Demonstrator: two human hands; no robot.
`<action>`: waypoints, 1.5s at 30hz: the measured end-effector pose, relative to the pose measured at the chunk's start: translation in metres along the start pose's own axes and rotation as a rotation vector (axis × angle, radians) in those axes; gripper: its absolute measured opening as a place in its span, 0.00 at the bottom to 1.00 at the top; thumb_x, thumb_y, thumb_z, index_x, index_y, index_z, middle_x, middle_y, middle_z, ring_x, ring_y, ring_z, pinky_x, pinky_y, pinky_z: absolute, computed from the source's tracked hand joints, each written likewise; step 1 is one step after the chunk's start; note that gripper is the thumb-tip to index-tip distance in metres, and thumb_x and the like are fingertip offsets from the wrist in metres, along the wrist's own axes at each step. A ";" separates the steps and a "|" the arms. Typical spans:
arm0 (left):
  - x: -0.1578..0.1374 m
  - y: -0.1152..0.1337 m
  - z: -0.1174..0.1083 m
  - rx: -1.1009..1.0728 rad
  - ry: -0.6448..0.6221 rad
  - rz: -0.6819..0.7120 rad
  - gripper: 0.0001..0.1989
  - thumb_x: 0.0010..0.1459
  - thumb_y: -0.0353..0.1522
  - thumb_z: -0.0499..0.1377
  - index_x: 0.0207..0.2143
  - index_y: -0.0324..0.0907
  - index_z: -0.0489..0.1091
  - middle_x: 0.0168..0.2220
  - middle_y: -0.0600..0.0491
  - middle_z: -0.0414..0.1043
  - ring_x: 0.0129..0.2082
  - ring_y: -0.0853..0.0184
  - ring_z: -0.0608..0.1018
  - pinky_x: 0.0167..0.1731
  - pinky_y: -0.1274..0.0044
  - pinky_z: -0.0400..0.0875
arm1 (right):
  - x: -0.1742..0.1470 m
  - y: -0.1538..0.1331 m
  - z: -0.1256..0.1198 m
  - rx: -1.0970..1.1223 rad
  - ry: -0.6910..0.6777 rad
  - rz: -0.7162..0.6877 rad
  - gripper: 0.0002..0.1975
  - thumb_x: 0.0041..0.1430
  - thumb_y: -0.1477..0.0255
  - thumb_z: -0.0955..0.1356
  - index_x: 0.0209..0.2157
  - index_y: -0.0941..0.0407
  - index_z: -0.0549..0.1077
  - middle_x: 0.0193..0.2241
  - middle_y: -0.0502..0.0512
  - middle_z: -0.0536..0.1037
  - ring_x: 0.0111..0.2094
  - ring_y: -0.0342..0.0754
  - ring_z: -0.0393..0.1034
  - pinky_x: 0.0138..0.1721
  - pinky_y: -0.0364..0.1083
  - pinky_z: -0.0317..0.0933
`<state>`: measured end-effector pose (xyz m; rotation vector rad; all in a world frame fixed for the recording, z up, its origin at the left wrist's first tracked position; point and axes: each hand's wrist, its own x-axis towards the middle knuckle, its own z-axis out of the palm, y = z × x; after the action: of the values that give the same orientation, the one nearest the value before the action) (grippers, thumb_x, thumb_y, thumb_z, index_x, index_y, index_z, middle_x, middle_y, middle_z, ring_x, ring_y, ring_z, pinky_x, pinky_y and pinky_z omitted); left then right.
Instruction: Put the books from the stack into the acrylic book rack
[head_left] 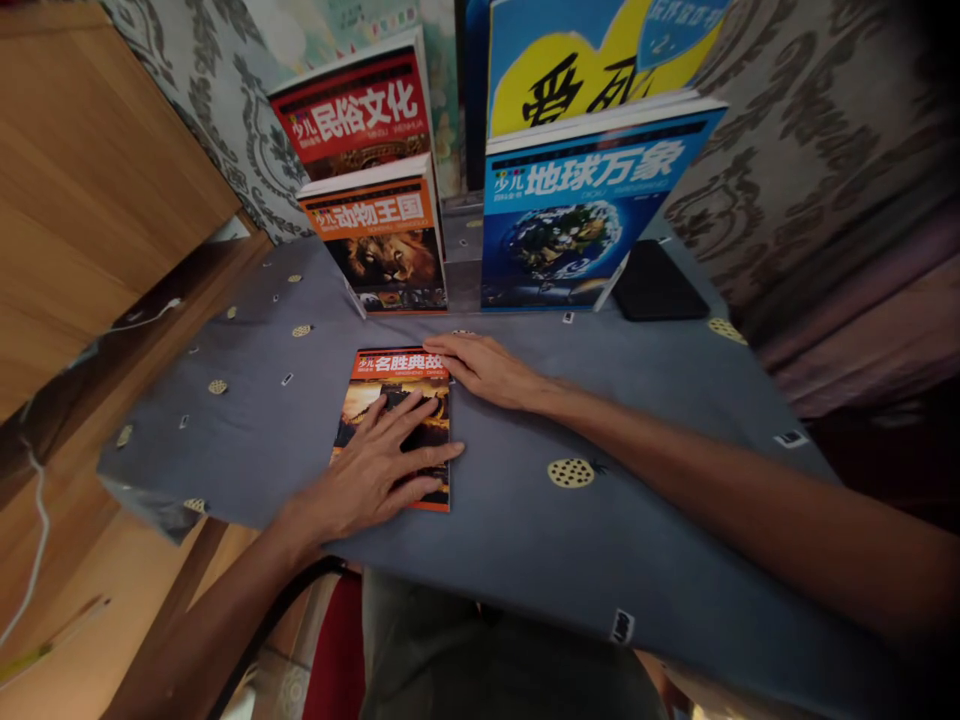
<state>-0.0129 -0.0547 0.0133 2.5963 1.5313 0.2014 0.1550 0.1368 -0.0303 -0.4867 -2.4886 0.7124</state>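
A small paperback book [360, 410] with a red-orange title band and a golden cover picture lies closed on the cloth-covered table. My left hand [382, 465] rests flat across its lower cover, fingers spread and gripping nothing. At the book's upper right corner, my right hand [487, 370] lies with fingers stretched out, their tips touching the cover's top edge; its palm is over the cloth. Behind them stand an orange book with a lion [394, 255] and a blue book with a globe [562, 235].
A red book [352, 120] stands behind the lion one, and a yellow and blue book [577, 70] behind the globe one. A black flat phone-like object [660, 282] lies at the right. The grey tablecloth [637, 400] has a pineapple print. Wooden furniture [112, 190] stands at left.
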 end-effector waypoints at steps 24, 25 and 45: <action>0.036 -0.068 0.002 0.057 0.246 -0.369 0.20 0.69 0.33 0.47 0.57 0.36 0.69 0.62 0.40 0.68 0.62 0.55 0.70 0.62 0.57 0.64 | -0.002 -0.002 -0.009 0.055 0.245 0.247 0.17 0.63 0.77 0.61 0.51 0.55 0.71 0.38 0.56 0.83 0.38 0.52 0.76 0.45 0.52 0.66; 0.042 -0.065 0.003 0.057 0.238 -0.333 0.20 0.70 0.33 0.47 0.57 0.37 0.69 0.62 0.40 0.68 0.62 0.56 0.70 0.62 0.58 0.64 | -0.002 -0.002 -0.009 0.059 0.244 0.246 0.17 0.63 0.77 0.61 0.51 0.55 0.71 0.38 0.56 0.83 0.37 0.52 0.76 0.45 0.52 0.66; 0.087 -0.058 0.013 0.041 0.248 -0.142 0.20 0.70 0.31 0.46 0.59 0.41 0.69 0.62 0.41 0.66 0.62 0.56 0.70 0.59 0.58 0.66 | -0.005 -0.002 -0.010 0.040 0.231 0.199 0.18 0.63 0.77 0.60 0.53 0.55 0.69 0.43 0.59 0.82 0.47 0.55 0.76 0.50 0.54 0.65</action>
<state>-0.0189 0.0494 -0.0045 2.5584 1.8097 0.4989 0.1638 0.1367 -0.0238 -0.7644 -2.2272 0.7353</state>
